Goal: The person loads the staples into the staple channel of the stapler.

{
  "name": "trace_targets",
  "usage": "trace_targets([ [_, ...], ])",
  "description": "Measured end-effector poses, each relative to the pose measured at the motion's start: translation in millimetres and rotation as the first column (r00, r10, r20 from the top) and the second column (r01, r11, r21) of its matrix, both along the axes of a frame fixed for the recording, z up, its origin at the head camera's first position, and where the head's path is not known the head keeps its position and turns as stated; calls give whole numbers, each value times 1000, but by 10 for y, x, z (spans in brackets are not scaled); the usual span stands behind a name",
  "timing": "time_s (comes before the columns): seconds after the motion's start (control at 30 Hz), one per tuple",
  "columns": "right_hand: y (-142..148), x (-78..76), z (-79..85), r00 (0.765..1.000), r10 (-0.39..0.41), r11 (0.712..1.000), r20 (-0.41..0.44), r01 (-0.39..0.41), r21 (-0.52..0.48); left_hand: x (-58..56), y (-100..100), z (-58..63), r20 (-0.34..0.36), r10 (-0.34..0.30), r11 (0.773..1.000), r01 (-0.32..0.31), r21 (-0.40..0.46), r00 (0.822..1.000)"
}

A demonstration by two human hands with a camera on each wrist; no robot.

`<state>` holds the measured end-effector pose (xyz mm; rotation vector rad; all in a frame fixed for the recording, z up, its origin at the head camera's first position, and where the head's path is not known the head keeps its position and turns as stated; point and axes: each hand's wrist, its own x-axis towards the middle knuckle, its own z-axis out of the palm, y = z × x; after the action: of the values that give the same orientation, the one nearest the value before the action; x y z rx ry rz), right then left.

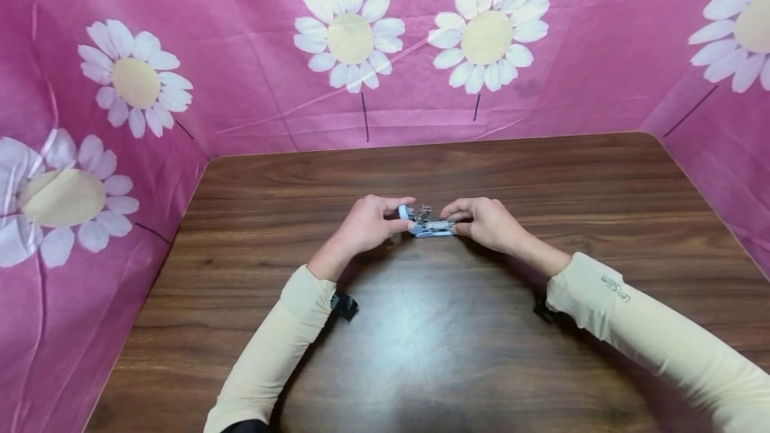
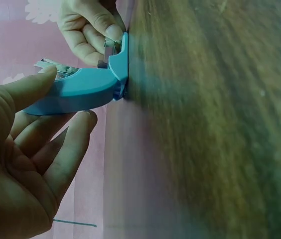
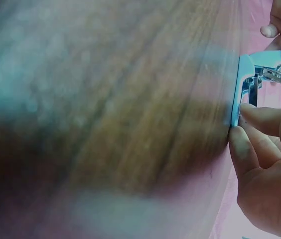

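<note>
A light-blue stapler (image 1: 434, 228) stands on the table with its top cover (image 2: 83, 87) swung up and its metal inner parts (image 1: 426, 214) exposed. My left hand (image 1: 371, 222) pinches that raised cover, thumb on the inner side and fingers along the outer side. At the other end, my right hand (image 1: 488, 222) pinches the tip of the stapler's base (image 3: 236, 94) between thumb and fingers. The base lies along the tabletop in both wrist views. Part of the metal channel is hidden behind the right thumb (image 2: 112, 32) in the left wrist view.
The brown wood-grain table (image 1: 240, 239) has rounded far corners. Pink cloth (image 1: 252, 39) printed with white daisies rises along its back and both sides. A dark strap piece (image 1: 344, 306) hangs at the left wrist, and another (image 1: 543, 311) at the right.
</note>
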<state>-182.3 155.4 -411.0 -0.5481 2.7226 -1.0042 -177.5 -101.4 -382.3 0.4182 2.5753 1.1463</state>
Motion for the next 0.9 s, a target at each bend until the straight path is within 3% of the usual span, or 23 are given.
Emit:
trace_targets([
  [0.27,6,4,-8,1000,-23,1000,4,24,-17,-1,92,-17,4,6,999,-6,31,1000],
  [0.47,6,9,-39,1000,-26,999,-6,25,-23,-2,169,-70,-40,26,998,-28,-63,999],
  [0.63,5,16,-40,999,-37,999,-4,37,-32,-16,246,-65,-102,-15,992,2,-126,995],
  [0.9,9,27,-39,999,-33,999,-8,33,-7,-23,260,-82,-51,-65,988,57,-146,997],
])
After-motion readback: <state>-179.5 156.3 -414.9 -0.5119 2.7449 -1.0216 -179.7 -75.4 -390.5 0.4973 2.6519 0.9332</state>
